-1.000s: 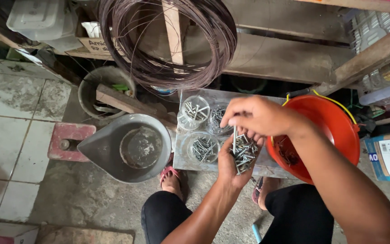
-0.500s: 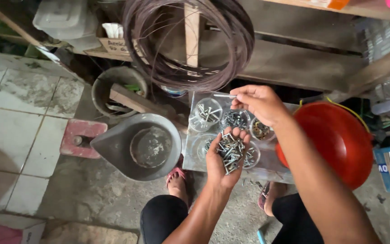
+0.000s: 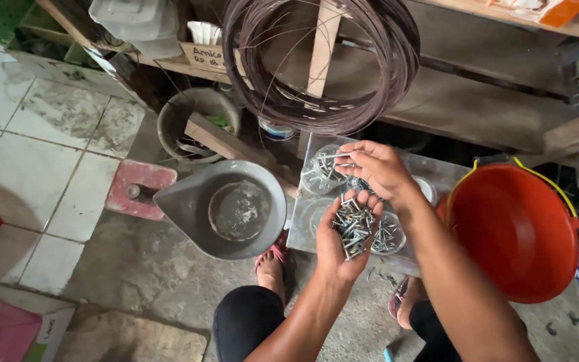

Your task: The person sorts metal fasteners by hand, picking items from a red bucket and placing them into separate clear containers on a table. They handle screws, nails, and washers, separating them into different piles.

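Screws (image 3: pixel 353 226) lie heaped in the cupped, open left hand (image 3: pixel 344 234) above a clear tray (image 3: pixel 306 224) of round cups. Several cups already hold sorted screws; the handful remains. Right hand (image 3: pixel 376 167) pinches one screw (image 3: pixel 330 156) over the far-left cup (image 3: pixel 319 171). Orange bucket (image 3: pixel 514 231) sits right.

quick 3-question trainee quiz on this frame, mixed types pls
1. True or false: the left hand lies palm up with a pile of screws in it.
2. Which is nearest the right hand? A) red stool B) clear cups C) orange bucket
3. Fill in: above the clear tray hangs a coil of dark ____.

Key: 1 true. 2 B, with one screw pinched over the cups. 3 wire.
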